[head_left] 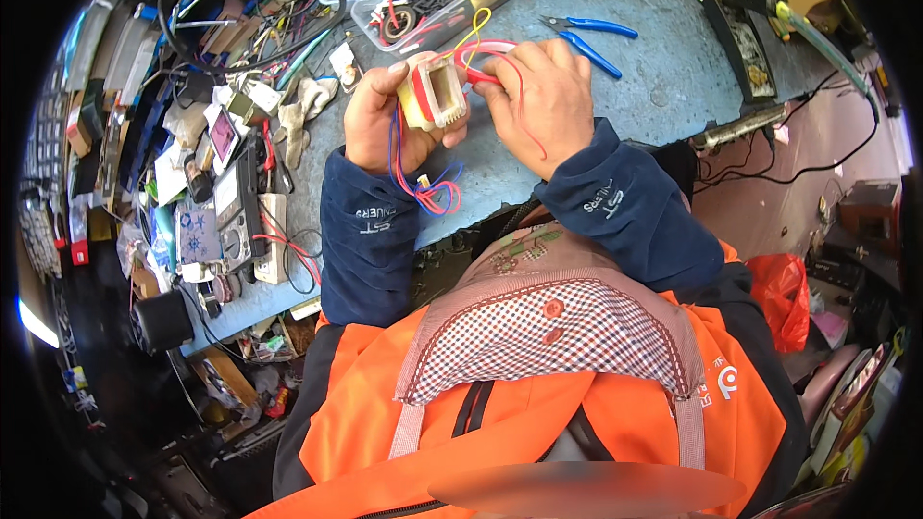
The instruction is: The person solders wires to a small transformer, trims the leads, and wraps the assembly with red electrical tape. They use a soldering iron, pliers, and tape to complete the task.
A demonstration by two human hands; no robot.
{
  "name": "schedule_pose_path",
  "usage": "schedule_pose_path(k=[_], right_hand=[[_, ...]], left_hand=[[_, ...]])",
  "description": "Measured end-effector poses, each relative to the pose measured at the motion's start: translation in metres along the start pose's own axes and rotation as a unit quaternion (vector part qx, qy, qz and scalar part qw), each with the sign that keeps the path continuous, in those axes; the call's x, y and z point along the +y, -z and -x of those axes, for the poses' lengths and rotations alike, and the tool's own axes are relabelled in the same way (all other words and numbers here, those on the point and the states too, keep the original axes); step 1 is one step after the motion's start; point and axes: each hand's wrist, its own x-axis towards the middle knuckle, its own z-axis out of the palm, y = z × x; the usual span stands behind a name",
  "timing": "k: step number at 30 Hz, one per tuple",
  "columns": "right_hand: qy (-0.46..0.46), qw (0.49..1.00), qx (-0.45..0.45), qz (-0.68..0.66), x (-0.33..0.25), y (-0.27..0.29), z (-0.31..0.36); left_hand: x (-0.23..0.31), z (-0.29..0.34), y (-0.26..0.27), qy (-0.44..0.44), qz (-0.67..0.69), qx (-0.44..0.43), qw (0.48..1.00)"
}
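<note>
My left hand [370,125] is closed around a wound coil bobbin [420,104] with a pale rectangular frame, its hollow core facing up and right. Yellow and red wrapping shows on its side. Blue and red leads [433,194] dangle below it, ending near the table edge. A thin yellow wire [478,24] loops up from the top. Beside the bobbin, my right hand [548,101] has its fingers curled in a pinch on a red wire [492,45]. The wire bends over toward the bobbin, and a thin red strand hangs across the back of this hand. My right fingertips are partly hidden.
Blue-handled cutters [601,29] lie beyond my right hand. A clear plastic box [428,37] of black and red wires stands behind the bobbin. Tools and parts crowd the left, including a multimeter [231,207]. A black tray [738,48] sits at the right edge.
</note>
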Motion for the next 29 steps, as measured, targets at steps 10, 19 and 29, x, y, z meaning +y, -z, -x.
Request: schedule_pose_path(k=[10,19,29], right_hand=[[-0.059,0.982,0.172,-0.046,0.001,-0.004,-0.006],[-0.206,0.926,0.069,-0.309,0.012,-0.014,0.0],[-0.237,0.906,-0.012,-0.35,0.021,-0.023,0.007]], left_hand=[[-0.005,0.008,-0.03,-0.07,-0.43,0.003,0.9],[-0.004,0.004,-0.037,-0.066,-0.452,0.001,0.889],[-0.005,0.002,-0.02,0.035,-0.376,0.065,0.924]])
